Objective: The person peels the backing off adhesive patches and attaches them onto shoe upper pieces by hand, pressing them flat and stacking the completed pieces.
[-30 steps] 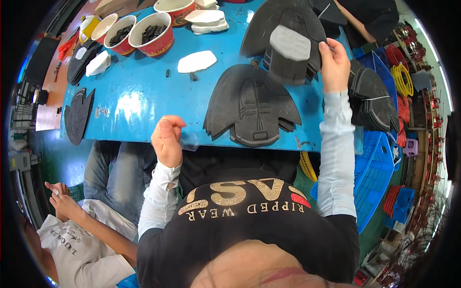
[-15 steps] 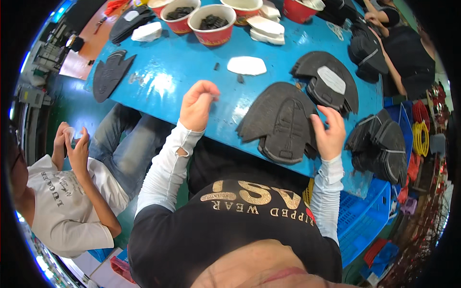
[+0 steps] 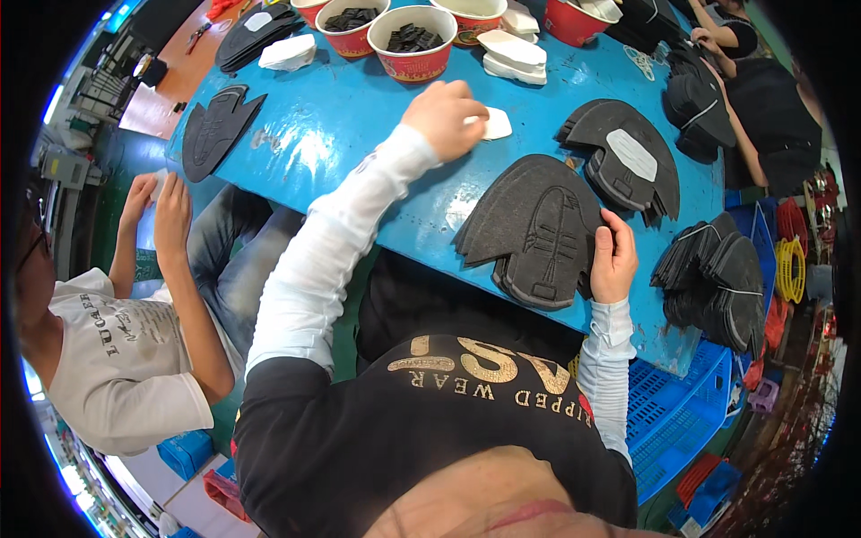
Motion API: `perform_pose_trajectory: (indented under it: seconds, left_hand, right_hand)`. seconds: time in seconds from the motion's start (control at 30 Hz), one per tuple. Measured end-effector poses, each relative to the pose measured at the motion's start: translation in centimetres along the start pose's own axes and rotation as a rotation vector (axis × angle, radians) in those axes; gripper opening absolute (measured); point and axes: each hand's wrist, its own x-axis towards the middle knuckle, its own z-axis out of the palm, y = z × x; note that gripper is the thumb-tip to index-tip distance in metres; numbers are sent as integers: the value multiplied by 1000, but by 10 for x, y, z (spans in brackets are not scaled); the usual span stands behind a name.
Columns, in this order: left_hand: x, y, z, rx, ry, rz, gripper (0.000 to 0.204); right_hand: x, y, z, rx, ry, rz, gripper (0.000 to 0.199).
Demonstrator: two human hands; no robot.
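Reaching across the blue table, my left hand [image 3: 447,121] has its fingers curled together at the near side of a white pad with a backing-like sheen [image 3: 496,124]. Part of the pad is under the hand, and whatever is between the fingertips is hidden. My right hand [image 3: 614,260] rests beside a stack of black foam shoe-shaped pieces [image 3: 543,235], its fingers loosely curved and slightly apart against the stack's right edge. The top piece has embossed lines. Farther right lies another black stack [image 3: 619,134] with a white oval pad [image 3: 631,155] on top.
Red-and-white tubs [image 3: 411,63] holding small black pieces stand at the back, near piled white pads [image 3: 515,58]. More black pieces lie at the left [image 3: 221,134] and in tied bundles [image 3: 713,278] at the right. A co-worker [image 3: 134,359] sits at my left; a blue crate [image 3: 677,403] stands below right.
My left hand has moved forward and right, from the near table area to the white pad. My right hand's fingers have drawn closer together beside the black stack. The view has shifted slightly.
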Motion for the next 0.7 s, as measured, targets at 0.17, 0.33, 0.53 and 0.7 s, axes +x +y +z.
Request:
perform_pose_trajectory:
  seconds: [0.17, 0.33, 0.53, 0.7]
  left_hand:
    - [27, 13, 28, 360, -223, 47, 13]
    - [35, -3, 31, 178, -211, -44, 16]
    - [29, -11, 20, -321, -124, -433, 19]
    - [27, -12, 15, -407, 310, -180, 15]
  right_hand:
    - [1, 3, 1, -9, 16, -34, 31]
    - [1, 1, 0, 15, 29, -20, 30]
    - [2, 2, 0, 15, 39, -27, 30]
    - [-2, 0, -1, 6, 34, -21, 30]
